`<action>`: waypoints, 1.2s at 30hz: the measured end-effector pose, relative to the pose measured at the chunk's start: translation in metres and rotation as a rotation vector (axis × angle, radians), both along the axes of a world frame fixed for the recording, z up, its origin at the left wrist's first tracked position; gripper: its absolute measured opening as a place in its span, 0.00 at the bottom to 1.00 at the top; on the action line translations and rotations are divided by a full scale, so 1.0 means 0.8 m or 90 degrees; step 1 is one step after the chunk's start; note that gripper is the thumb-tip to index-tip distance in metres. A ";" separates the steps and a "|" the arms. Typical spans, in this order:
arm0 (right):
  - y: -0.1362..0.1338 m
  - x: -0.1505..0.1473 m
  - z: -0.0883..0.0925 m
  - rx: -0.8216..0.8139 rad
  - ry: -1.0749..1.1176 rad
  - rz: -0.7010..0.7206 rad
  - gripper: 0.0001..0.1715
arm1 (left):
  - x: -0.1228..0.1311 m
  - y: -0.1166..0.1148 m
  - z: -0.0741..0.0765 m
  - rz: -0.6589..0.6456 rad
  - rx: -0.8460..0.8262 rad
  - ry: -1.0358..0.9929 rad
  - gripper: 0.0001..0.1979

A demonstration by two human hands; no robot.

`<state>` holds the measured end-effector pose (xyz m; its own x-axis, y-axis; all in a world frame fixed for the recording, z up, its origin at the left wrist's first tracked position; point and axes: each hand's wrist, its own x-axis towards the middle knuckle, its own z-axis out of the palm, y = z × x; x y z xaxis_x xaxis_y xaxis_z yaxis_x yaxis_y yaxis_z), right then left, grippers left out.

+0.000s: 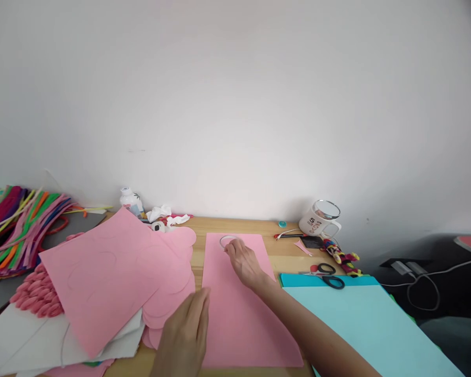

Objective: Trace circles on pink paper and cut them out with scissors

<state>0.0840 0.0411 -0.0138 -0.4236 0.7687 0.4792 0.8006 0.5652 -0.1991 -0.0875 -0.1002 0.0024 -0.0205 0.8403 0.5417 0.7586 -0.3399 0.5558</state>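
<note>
A long pink sheet (239, 324) lies on the wooden table in front of me. Over its far end, my right hand (241, 262) is closed with its fingers on a thin white ring (224, 239), whose near side is hidden behind the fingers. My left hand (184, 335) is at the sheet's left edge, fingers stretched out and close together, with nothing visible in it. Just left of that hand are cut pink paper shapes with scalloped edges (170, 293). A pink sheet with faint curved pencil lines (102, 272) overlaps them.
Colourful pipe cleaners (27, 225), pink braided pieces (35, 293) and white sheets (19, 340) lie left. A white bottle (129, 200) stands behind. On the right are light blue sheets (361, 324), black-handled scissors (332, 281), a white mug (316, 222) and a small doll (343, 259).
</note>
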 end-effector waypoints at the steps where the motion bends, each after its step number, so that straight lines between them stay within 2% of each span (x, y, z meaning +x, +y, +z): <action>1: 0.002 -0.004 -0.003 -0.008 0.024 0.001 0.14 | 0.008 0.024 0.005 -0.006 -0.037 -0.011 0.13; 3: 0.002 -0.003 -0.010 -0.023 0.087 -0.018 0.11 | 0.022 0.069 0.011 0.006 -0.129 -0.050 0.16; 6: 0.000 0.023 -0.018 -0.044 0.213 -0.120 0.09 | 0.031 0.120 0.009 0.034 -0.278 -0.144 0.20; 9: 0.002 0.066 -0.021 -0.089 0.342 -0.245 0.16 | 0.025 0.151 0.005 0.056 -0.334 -0.181 0.22; 12: 0.005 0.097 -0.021 -0.178 0.434 -0.296 0.22 | 0.014 0.169 0.004 0.082 -0.384 -0.220 0.22; 18: 0.015 0.095 -0.022 -0.305 0.496 -0.291 0.24 | 0.006 0.180 0.003 0.049 -0.426 -0.264 0.19; 25: 0.021 0.079 -0.019 -0.292 0.458 -0.296 0.15 | 0.008 0.172 -0.002 0.009 -0.398 -0.186 0.21; 28: 0.022 0.055 -0.020 -0.260 0.456 -0.320 0.13 | 0.022 0.168 -0.006 -0.018 -0.339 -0.034 0.21; 29: 0.023 0.044 -0.022 -0.255 0.458 -0.326 0.14 | 0.028 0.167 -0.009 -0.049 -0.291 0.128 0.20; 30: 0.023 0.034 -0.024 -0.253 0.462 -0.333 0.16 | 0.035 0.167 -0.012 -0.063 -0.271 0.176 0.18; 32: 0.023 0.016 -0.028 -0.250 0.471 -0.353 0.18 | 0.047 0.169 -0.020 -0.072 -0.246 0.242 0.17; 36: 0.021 -0.005 -0.035 -0.245 0.486 -0.375 0.18 | 0.059 0.177 -0.032 -0.053 -0.224 0.281 0.16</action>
<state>0.0797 0.0580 -0.0418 0.3819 0.9135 0.1404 0.5140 -0.0837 -0.8537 -0.0403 0.0415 -0.0236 0.2186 0.9606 0.1715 0.9233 -0.2605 0.2822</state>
